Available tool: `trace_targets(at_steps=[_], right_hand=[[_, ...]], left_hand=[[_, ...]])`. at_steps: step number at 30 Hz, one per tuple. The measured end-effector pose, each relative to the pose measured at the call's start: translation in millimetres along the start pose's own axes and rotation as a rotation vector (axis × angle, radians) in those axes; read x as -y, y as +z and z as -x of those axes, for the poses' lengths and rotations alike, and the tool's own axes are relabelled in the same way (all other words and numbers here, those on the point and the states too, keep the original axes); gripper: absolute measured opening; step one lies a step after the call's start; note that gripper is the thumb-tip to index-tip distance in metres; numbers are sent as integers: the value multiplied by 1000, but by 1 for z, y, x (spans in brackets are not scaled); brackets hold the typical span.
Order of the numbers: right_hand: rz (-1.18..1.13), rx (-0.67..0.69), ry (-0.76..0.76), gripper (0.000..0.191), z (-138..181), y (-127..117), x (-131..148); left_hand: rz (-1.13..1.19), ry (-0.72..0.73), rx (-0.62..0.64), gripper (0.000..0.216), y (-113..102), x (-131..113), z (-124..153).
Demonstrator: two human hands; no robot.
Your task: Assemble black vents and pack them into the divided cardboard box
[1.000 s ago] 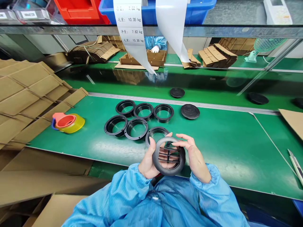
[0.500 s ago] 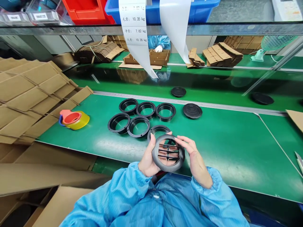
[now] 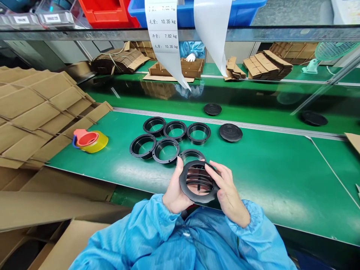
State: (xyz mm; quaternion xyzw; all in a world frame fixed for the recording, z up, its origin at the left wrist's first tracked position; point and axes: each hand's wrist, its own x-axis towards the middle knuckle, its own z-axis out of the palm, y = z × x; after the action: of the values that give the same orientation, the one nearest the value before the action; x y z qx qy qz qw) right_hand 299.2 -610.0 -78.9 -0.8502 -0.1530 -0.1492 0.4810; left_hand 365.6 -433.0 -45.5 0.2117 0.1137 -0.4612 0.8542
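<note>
Table [image 3: 270, 180]: green top. Cardboard dividers [image 3: 30, 112] pile along its left edge. Tape dispenser [image 3: 90, 140] with yellow roll sits just beside them. Left hand [image 3: 176, 191] is clamped on the left side of the louvred vent [image 3: 185, 191], thumb on the rim. Right hand [image 3: 232, 195] has its fingers touching the vent's upper right; can't tell if it grips. Vent is off the surface, tilted, just over the middle of the front edge. Six black rings [image 3: 165, 161] lie mid-table in two rows of three, behind vent and leftward. Black cap [image 3: 230, 132] lies flat near the back edge, right of rings.
</note>
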Motion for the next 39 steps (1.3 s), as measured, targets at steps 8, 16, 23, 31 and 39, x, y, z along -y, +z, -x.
trace_targets(at_steps=[8,16,23,31,39], right_hand=[[26,20,-82,59,2,0,-1],[182,165,-146,94,-1,8,7],[88,221,-45,92,-13,-7,3],[434,95,35,103,-25,-12,-28],[699,177,14,121,-31,-16,-25]], left_hand=[[-19,58,-38,78,4,-5,3],[-266,93,-101,68,2,15,11],[-1105,512,-264,49,-22,-16,21],[-1520,711,-504,60,-54,-28,-3],[-1010,428,-257,47,-46,9,-36]])
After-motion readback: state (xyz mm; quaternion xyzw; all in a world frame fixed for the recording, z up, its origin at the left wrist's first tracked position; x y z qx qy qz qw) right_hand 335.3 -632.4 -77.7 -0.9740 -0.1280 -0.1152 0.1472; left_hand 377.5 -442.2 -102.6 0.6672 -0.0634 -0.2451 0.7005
